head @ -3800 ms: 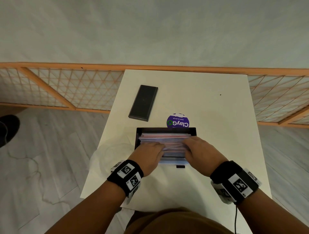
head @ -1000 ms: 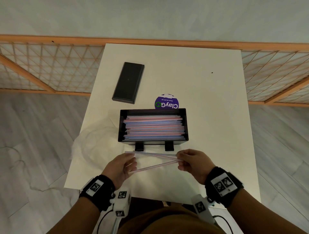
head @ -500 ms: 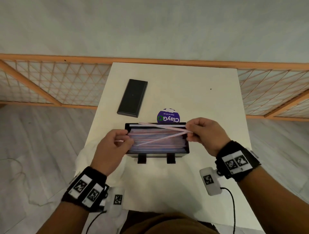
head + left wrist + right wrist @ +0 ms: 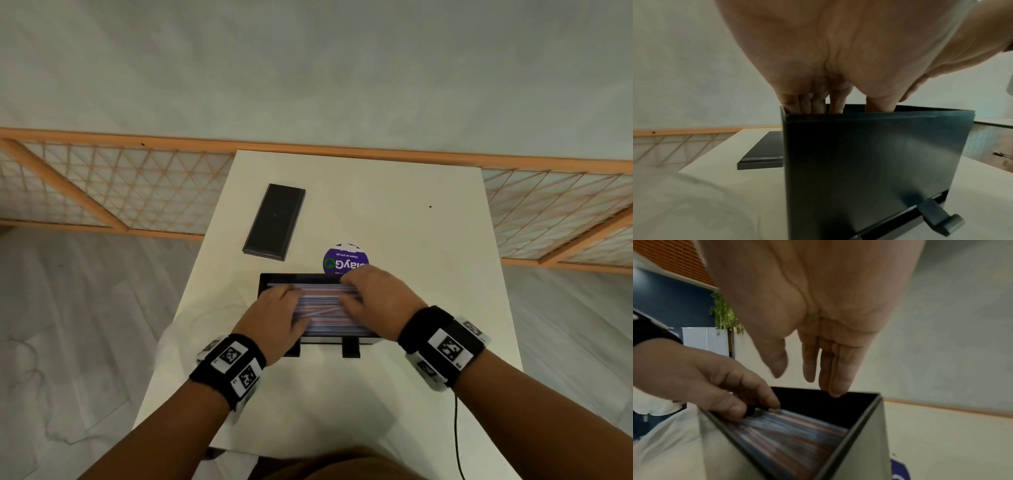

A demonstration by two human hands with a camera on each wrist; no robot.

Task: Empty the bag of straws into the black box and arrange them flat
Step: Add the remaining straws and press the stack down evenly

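Note:
The black box (image 4: 297, 277) stands on the white table (image 4: 428, 274), filled with pink and blue straws (image 4: 322, 308) lying lengthwise; one pink straw lies slanted on top. My left hand (image 4: 291, 298) reaches into the box's left end, its fingertips down on the straws (image 4: 793, 434). In the left wrist view my left fingers (image 4: 818, 104) dip behind the box wall (image 4: 869, 162). My right hand (image 4: 352, 294) is over the right end. In the right wrist view, my right hand (image 4: 818, 373) hovers with straight fingers just above the rim, holding nothing.
The box's flat black lid (image 4: 274, 222) lies at the back left. A purple round sticker (image 4: 342, 262) sits just behind the box. The empty clear bag (image 4: 191, 329) lies crumpled at the table's left edge. A wooden lattice screen (image 4: 120, 192) runs behind the table.
A second ago both hands held a few straws by their ends in front of the box. They carried them over the box, lowered them in and let go.

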